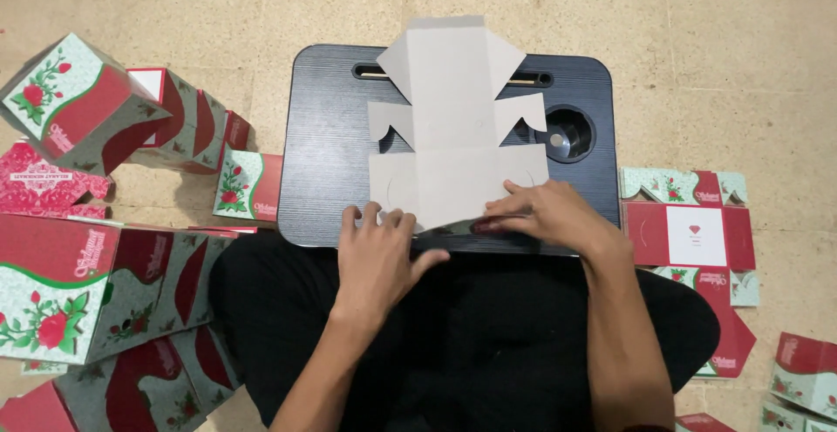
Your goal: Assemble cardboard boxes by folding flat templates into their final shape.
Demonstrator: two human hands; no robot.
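Grey carton blank lies flat, long axis pointing away.

— What carries the things here?

— A dark lap desk with a slot along its far edge and a round cup well at the right. A flat grey cardboard box blank lies on it, plain side up.

— And around it?

— A tan floor. Folded red and green rose-printed boxes lie at the left; flat printed blanks lie at the right.
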